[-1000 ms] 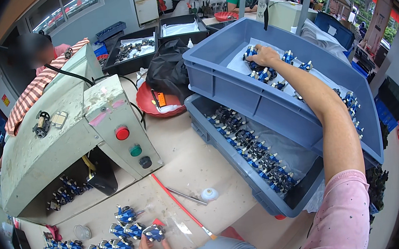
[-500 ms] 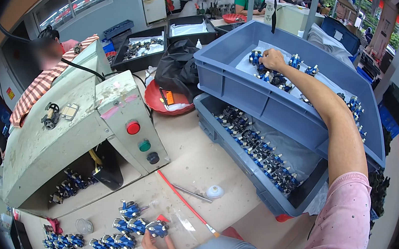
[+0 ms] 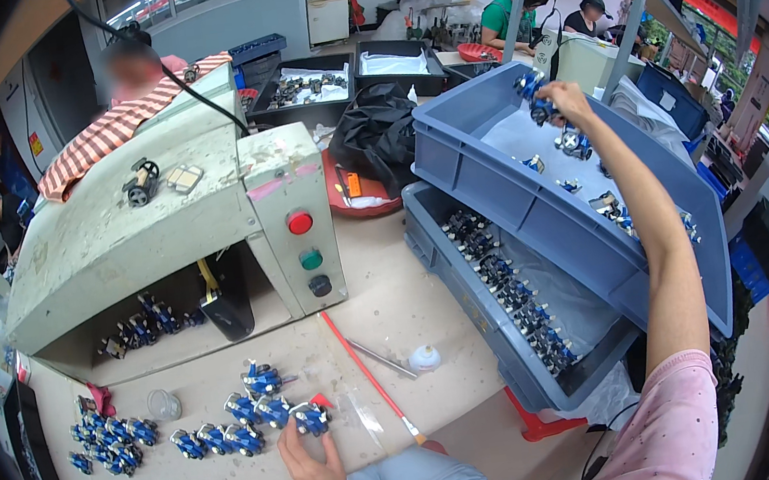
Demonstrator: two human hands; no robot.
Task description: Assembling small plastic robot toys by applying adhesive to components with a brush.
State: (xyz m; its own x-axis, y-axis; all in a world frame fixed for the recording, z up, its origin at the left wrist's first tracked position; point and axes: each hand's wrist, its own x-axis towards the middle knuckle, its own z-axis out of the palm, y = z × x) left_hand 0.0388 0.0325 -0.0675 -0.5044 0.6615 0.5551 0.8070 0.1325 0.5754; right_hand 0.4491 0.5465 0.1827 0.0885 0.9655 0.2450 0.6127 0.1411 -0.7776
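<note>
My right hand [image 3: 567, 101], arm stretched out, grips a couple of small blue-and-black toy vehicles [image 3: 536, 96] above the far end of the upper grey-blue crate [image 3: 514, 192]. Several more toys [image 3: 574, 145] lie on the white lining below it. Down at the bench's near edge, my left hand [image 3: 313, 468] has its thumb and fingertips around a blue toy vehicle [image 3: 311, 419] with pale wheels. Beside that one stand several like it, with a group [image 3: 112, 439] farther left.
A pale green machine [image 3: 146, 271] with a red button [image 3: 300, 222] stands at left, toys inside its opening. A red-handled brush [image 3: 369, 378], metal rod [image 3: 383, 359] and white bottle [image 3: 425, 358] lie on the bench. Under the upper crate sits a lower crate [image 3: 508, 365] holding rows of toys.
My right hand has lifted toy vehicles up from the upper crate's lining toward its far rim. The left hand stays at the same toy. The whole view has shifted slightly.
</note>
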